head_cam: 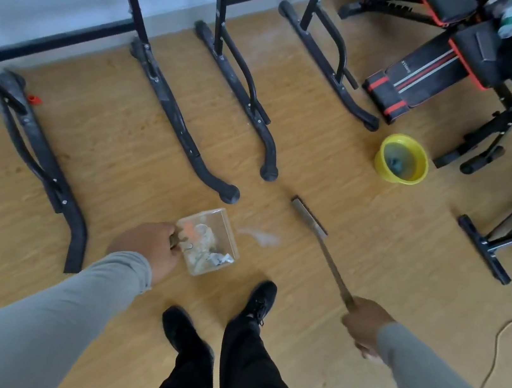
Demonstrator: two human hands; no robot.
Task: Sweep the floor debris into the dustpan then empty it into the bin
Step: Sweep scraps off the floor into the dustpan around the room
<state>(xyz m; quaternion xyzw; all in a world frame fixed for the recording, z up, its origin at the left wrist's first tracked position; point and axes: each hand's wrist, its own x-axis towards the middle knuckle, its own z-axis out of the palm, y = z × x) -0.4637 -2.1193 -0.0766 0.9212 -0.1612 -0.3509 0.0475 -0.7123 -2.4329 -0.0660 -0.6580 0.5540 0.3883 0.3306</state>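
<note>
Dustpan (pixel 207 241): clear plastic, box-shaped, held above wooden floor, open side up; held debris (pixel 206 253) of crumpled pale scraps, one orange bit. Broom (pixel 309 216): narrow dark brush head on long thin handle, angled down to floor, right of dustpan. Bin (pixel 401 158): small yellow bucket, upright, farther right, beyond broom head; dark item inside.

The only lettering sits on the black padded seat of the exercise bench (pixel 422 69) at the upper right: a small white brand mark beside its red and white stripes, too small and blurred to read. The bottle (pixel 509 19) lying on the bench has a green and white label, also illegible.
</note>
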